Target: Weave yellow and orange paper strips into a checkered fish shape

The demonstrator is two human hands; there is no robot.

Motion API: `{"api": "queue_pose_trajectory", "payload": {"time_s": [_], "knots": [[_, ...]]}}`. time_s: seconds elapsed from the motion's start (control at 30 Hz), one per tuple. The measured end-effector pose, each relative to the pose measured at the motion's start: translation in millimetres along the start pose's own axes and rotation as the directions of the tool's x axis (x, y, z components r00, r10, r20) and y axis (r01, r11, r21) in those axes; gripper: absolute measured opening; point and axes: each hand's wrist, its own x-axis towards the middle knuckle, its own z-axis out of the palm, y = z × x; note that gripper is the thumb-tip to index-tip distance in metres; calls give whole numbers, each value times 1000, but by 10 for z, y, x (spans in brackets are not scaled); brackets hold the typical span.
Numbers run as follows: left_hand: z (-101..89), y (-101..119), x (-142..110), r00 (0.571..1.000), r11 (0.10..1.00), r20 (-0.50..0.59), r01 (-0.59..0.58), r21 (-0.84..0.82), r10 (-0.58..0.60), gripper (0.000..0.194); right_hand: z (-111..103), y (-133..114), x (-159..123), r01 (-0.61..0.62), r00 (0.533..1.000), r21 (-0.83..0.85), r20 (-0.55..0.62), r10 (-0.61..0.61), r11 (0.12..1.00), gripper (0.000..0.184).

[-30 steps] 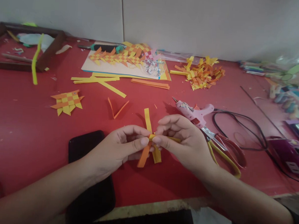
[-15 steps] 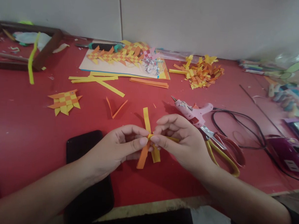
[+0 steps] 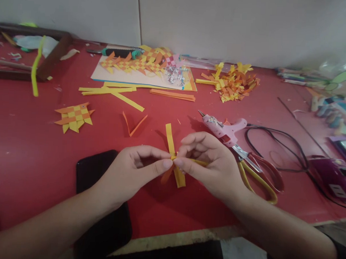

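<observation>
Between my two hands are interlaced yellow and orange paper strips [image 3: 180, 177], crossing at a small fold. My left hand [image 3: 144, 164] pinches the crossing from the left with thumb and forefinger. From the right, my right hand [image 3: 208, 161] pinches the same spot, its other fingers curled. One yellow end points away from me, another comes toward me, and a third runs under my right hand. The orange end [image 3: 166, 175] is partly hidden by my left thumb. Beyond my hands lies a folded orange strip [image 3: 133, 124] in a V shape.
A woven paper fish [image 3: 75, 117] lies left. Loose yellow strips [image 3: 114, 92] and orange strips [image 3: 172, 95] lie behind. A pink glue gun [image 3: 223, 128] and scissors [image 3: 257, 173] sit right, near a pile of folded paper pieces [image 3: 234, 82]. A black phone [image 3: 101, 202] is under my left forearm.
The orange end has swung down and back behind my left thumb, so less of it shows. My left hand has shifted slightly; the right stays nearly still.
</observation>
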Motion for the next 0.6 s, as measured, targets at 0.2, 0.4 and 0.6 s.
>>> {"api": "queue_pose_trajectory", "payload": {"time_s": [0.2, 0.4, 0.6], "knots": [[19, 58, -29, 997, 991, -27, -73, 113, 76, 6, -9, -13, -17, -13, 1000, -32, -1, 13, 999, 30], [46, 79, -34, 993, 987, -62, -92, 133, 101, 4, -6, -26, -21, 15, 1000, -65, 18, -14, 998, 29], [39, 72, -33, 991, 985, -71, -107, 134, 117, 4, 2, -27, -20, 37, 999, -61, 17, -36, 997, 27]]}}
